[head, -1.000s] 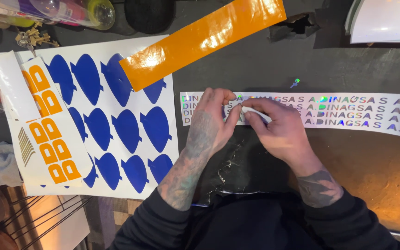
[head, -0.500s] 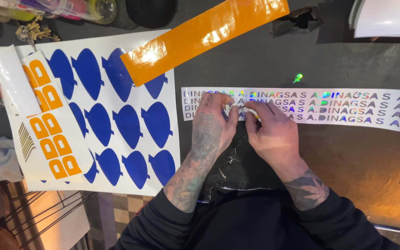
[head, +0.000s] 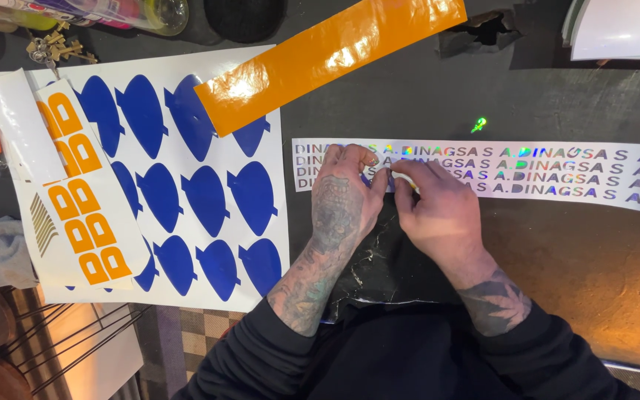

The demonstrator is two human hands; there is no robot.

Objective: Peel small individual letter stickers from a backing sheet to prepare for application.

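Observation:
A long white sticker strip (head: 557,176) with rows of shiny rainbow lettering lies across the dark table. Both of my hands rest on its left part. My left hand (head: 344,201) presses its fingertips on the strip, the thumb pointing right. My right hand (head: 438,215) meets it thumb to thumb. The fingers of both hands pinch at one small spot of the strip between them. What is under the fingertips is hidden.
A white sheet of blue leaf-shaped stickers (head: 187,192) lies at left, with a strip of orange letter stickers (head: 83,200) over it. A long orange vinyl strip (head: 327,59) lies diagonally above. Keys (head: 53,48) and bottles (head: 112,11) sit at top left. White paper (head: 624,26) is at top right.
A white scrap seen in my right fingers a second ago no longer shows. Both hands have drawn closer together, fingertips now meeting on the strip.

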